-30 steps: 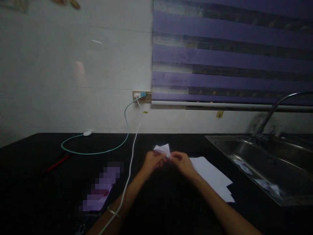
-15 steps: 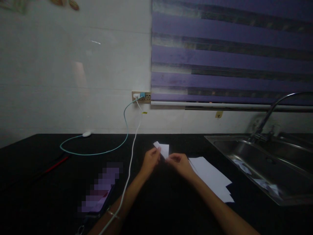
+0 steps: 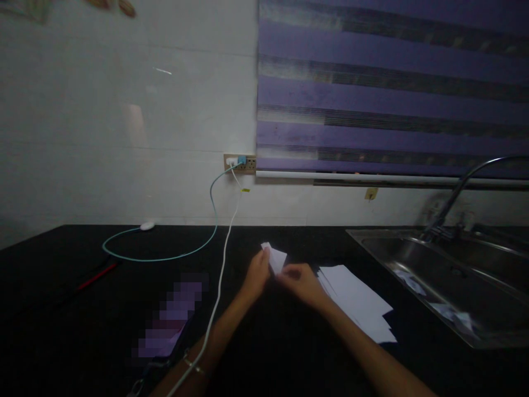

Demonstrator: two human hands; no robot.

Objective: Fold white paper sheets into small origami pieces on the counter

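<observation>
A small folded piece of white paper [image 3: 278, 259] is held up between my two hands, over the dark counter. My left hand [image 3: 258, 272] pinches its left side, with the thumb on the near face. At the paper's lower right corner, the fingertips of my right hand [image 3: 301, 282] are closed on it. One narrow flap stands up at the upper left of the paper. Just right of my right hand lies a loose stack of white paper sheets [image 3: 357, 303]. The fold lines are too small to make out.
A phone [image 3: 171, 320], pixelated, lies on the counter [image 3: 264, 353] at left. A white cable [image 3: 223, 264] crosses over my left forearm from the wall socket [image 3: 239, 163]. A teal cable [image 3: 157, 259] loops behind. Folded paper pieces [image 3: 410, 281] rest along the sink's [image 3: 388, 259] edge.
The folded paper has tilted, and its right part now looks pointed instead of square. My right hand has shifted slightly left and down, closer to my left hand.
</observation>
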